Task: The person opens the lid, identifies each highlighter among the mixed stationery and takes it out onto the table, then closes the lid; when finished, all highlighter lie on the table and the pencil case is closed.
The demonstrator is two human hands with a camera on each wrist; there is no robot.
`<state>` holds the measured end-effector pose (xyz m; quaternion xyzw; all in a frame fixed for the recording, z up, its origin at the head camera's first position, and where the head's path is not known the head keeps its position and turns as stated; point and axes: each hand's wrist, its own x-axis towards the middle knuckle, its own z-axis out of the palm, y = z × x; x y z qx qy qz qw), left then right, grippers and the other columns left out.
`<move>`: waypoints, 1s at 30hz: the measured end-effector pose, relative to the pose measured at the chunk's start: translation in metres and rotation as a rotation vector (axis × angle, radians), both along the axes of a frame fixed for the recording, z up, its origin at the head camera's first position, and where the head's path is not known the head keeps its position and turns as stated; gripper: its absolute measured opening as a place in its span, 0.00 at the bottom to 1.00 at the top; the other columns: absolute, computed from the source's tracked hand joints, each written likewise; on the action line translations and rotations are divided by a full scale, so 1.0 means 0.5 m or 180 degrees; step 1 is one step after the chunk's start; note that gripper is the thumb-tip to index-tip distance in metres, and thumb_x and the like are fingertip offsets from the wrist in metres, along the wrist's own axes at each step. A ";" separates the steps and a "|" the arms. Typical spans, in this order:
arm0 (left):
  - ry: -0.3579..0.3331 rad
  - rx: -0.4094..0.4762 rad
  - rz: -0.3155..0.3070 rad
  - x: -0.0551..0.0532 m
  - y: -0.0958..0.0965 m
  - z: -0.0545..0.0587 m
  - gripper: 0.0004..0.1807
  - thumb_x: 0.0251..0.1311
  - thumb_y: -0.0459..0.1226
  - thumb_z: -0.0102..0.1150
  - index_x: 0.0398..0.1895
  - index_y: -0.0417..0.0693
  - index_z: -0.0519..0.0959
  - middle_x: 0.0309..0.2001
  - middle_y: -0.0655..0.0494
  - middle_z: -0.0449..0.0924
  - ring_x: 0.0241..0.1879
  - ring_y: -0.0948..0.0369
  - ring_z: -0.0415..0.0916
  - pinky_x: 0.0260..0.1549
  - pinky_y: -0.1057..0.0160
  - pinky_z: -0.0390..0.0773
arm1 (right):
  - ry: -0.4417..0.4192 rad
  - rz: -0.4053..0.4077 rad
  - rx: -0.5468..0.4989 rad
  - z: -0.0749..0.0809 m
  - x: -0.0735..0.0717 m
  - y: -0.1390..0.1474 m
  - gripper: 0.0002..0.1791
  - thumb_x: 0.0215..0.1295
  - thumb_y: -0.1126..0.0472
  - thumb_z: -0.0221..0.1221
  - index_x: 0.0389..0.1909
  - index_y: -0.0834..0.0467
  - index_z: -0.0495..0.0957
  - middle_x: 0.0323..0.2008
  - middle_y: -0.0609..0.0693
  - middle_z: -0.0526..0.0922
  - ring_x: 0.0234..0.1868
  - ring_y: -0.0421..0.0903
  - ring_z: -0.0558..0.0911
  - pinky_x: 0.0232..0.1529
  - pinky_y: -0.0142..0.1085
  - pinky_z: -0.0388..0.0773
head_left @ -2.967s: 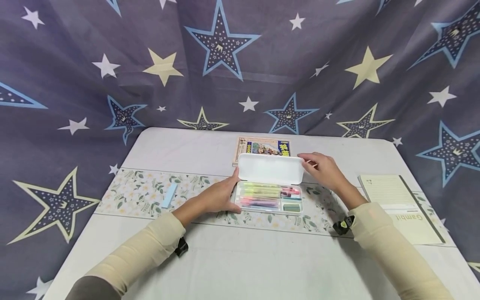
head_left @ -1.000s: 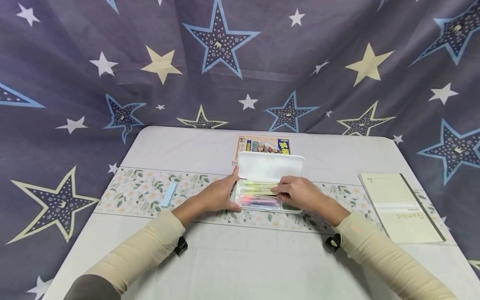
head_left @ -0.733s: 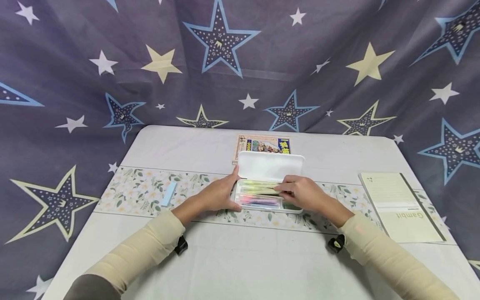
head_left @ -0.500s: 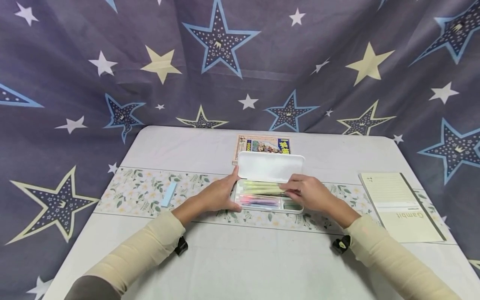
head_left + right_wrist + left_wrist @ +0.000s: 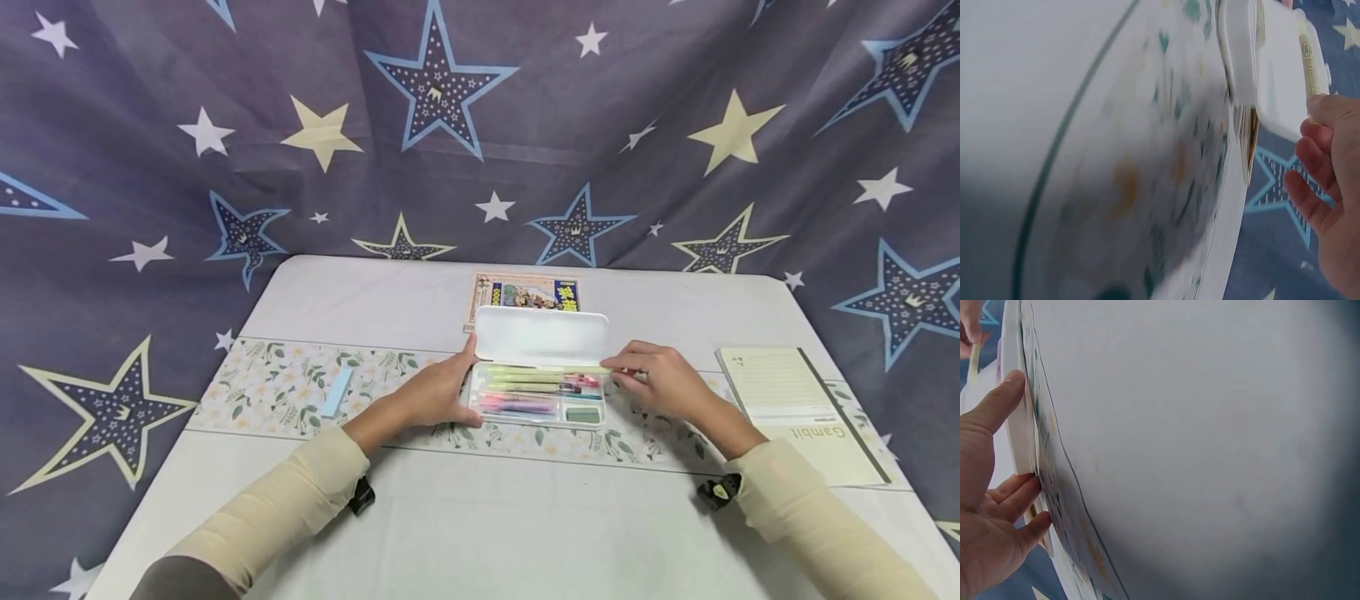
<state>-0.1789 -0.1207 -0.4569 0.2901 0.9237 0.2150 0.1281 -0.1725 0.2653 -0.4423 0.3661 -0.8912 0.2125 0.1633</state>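
Note:
A white pencil case stands with its lid raised. Inside lie several yellow pens, several pink and purple pens and a dark green eraser-like block. My left hand holds the case's left end, the thumb at the front and the fingers round the back corner, as the left wrist view also shows. Between thumb and forefinger my right hand pinches the end of a pale yellow pen, level above the case's right rear. Its far end is hard to make out in the head view.
Behind the lid lies a book with a picture cover. A pale notebook is at the right of the table, and a light blue strip at the left. A floral runner crosses the white table.
My right hand has gone from the lid's right edge down into the case, then back out to the right with a pale yellow pen. My left hand has stayed on the case.

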 end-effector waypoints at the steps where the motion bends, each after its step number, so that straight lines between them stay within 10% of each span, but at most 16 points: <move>1: -0.0007 0.0008 0.0000 0.000 0.000 0.000 0.77 0.47 0.57 0.79 0.81 0.38 0.28 0.74 0.49 0.67 0.72 0.50 0.68 0.71 0.50 0.69 | -0.0003 -0.0039 0.0002 -0.001 0.000 0.010 0.14 0.57 0.70 0.71 0.44 0.56 0.90 0.33 0.47 0.87 0.26 0.33 0.76 0.26 0.31 0.74; 30: -0.0024 0.0079 0.0084 0.003 0.001 -0.004 0.78 0.46 0.57 0.80 0.82 0.39 0.30 0.73 0.51 0.69 0.69 0.52 0.72 0.66 0.51 0.73 | -0.0227 -0.0863 0.0527 -0.053 0.002 0.216 0.12 0.58 0.67 0.71 0.44 0.56 0.89 0.33 0.48 0.87 0.27 0.36 0.78 0.28 0.36 0.76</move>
